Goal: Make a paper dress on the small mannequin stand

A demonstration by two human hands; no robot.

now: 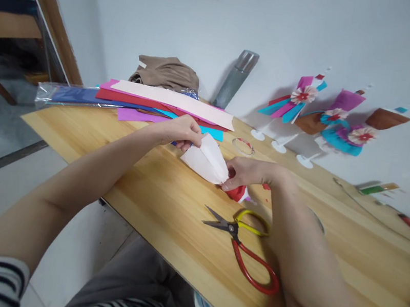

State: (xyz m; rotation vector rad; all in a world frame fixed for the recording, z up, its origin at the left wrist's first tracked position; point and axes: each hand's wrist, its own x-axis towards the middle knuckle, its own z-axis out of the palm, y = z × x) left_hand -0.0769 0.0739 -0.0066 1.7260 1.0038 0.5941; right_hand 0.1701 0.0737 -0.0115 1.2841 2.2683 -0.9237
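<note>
A pale pink folded sheet (206,163) shaped like a cone lies between my hands above the wooden table (150,202). My left hand (182,130) is closed on its wide upper edge. My right hand (244,173) pinches its narrow end together with a small red and white piece (238,194). Red-and-yellow-handled scissors (243,240) lie open on the table just in front of my right forearm.
Stacked coloured sheets (166,103) and a brown cloth (167,72) lie at the table's far left. A grey flask (236,78) leans on the wall. Three paper fan figures on white stands (311,118) line the wall. A tape ring (243,145) sits nearby.
</note>
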